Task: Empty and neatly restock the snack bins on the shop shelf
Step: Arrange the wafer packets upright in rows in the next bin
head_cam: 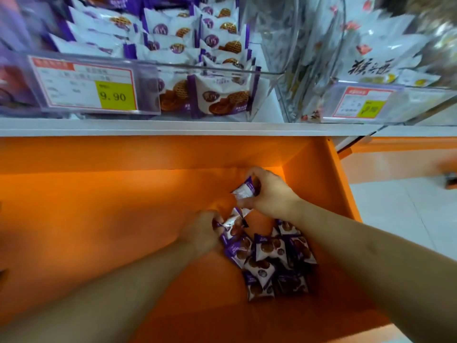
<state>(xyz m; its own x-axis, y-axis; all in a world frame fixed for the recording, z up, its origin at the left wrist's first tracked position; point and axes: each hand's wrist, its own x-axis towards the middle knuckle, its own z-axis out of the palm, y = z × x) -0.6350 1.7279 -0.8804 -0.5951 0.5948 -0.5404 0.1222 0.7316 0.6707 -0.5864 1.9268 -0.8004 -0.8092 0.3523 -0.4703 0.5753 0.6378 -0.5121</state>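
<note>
Your right hand [268,194] pinches one small purple-and-white foil snack packet [244,190]; your left hand [205,231] grips another [228,225]. Remaining light, crinkly, slippery packets [274,263] lie at 5 o'clock in the orange tray [99,219]; take them by the sealed edges.

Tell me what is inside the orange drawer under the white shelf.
Inside the orange drawer lies a pile of small purple-and-white snack packets. The right hand and left hand each grip packets. Whatever lies beneath the pile and arms is hidden.
</note>
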